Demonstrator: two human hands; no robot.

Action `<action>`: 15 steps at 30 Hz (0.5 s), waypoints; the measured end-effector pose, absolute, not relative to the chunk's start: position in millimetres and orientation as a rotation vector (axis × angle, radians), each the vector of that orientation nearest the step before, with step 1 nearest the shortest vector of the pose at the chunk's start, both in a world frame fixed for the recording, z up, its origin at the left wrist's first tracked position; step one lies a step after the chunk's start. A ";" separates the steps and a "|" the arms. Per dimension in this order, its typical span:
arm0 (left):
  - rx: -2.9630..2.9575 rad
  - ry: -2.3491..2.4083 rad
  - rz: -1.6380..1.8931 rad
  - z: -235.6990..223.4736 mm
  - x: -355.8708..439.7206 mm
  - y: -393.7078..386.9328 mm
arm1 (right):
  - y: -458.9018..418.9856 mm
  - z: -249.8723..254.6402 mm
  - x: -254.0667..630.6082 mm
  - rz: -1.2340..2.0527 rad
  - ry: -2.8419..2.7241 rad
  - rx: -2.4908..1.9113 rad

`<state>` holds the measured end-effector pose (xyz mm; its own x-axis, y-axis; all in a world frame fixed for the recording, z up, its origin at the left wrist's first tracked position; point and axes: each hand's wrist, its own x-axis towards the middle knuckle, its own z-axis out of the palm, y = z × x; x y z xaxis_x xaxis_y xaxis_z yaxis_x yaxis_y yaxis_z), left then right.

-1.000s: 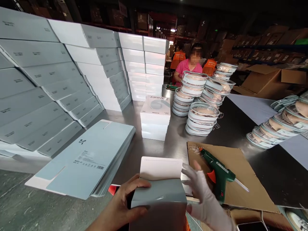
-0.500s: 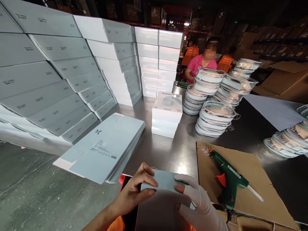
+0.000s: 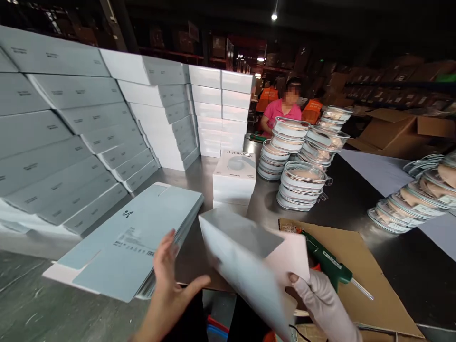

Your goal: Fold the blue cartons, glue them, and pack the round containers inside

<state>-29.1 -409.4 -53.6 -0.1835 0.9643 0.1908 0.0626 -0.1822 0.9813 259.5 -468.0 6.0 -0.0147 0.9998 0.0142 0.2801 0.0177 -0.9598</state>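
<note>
An open light-blue carton (image 3: pixel 245 266), smeared by motion, tilts above the table's front edge. My right hand (image 3: pixel 324 294), in a white glove with bare fingertips, pinches one of its pale flaps at the right. Bare and empty, my left hand (image 3: pixel 169 285) has its fingers spread, apart from the carton on its left side. Near that hand lies a stack of flat light-blue carton blanks (image 3: pixel 131 237) with printed text and a barcode. Behind my right hand, a green glue gun (image 3: pixel 327 263) rests on a cardboard sheet (image 3: pixel 370 285), partly covered by the carton and hand.
White boxes (image 3: pixel 85 109) are piled high at left. A short stack of printed boxes (image 3: pixel 234 173) stands mid-table. Round clear cases (image 3: pixel 302 183) stand in stacks, with more cases (image 3: pixel 416 199) at right. A person in pink (image 3: pixel 283 109) is across the table.
My left hand has let go of the carton and moved left, its fingers spreading. The carton, still in my right hand, has swung up into a tilt with its flap out. The view has shifted.
</note>
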 end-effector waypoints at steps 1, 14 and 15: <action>1.517 1.230 1.425 -45.5 -34.5 -407.8 | -467.5 20.6 261.7 0.984 -1.576 -1.398; 1.122 1.284 1.042 -18.9 -47.5 -414.4 | -244.7 67.0 341.7 -0.150 -1.644 -1.772; 1.113 1.290 1.043 -18.1 -47.6 -414.4 | -234.3 63.3 345.8 -0.154 -1.632 -1.790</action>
<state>-47.6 -414.4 -18.1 0.0250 0.9840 -0.1762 0.0331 0.1753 0.9840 345.8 -234.3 63.3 0.1997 0.8289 0.5225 0.9120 0.0377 -0.4085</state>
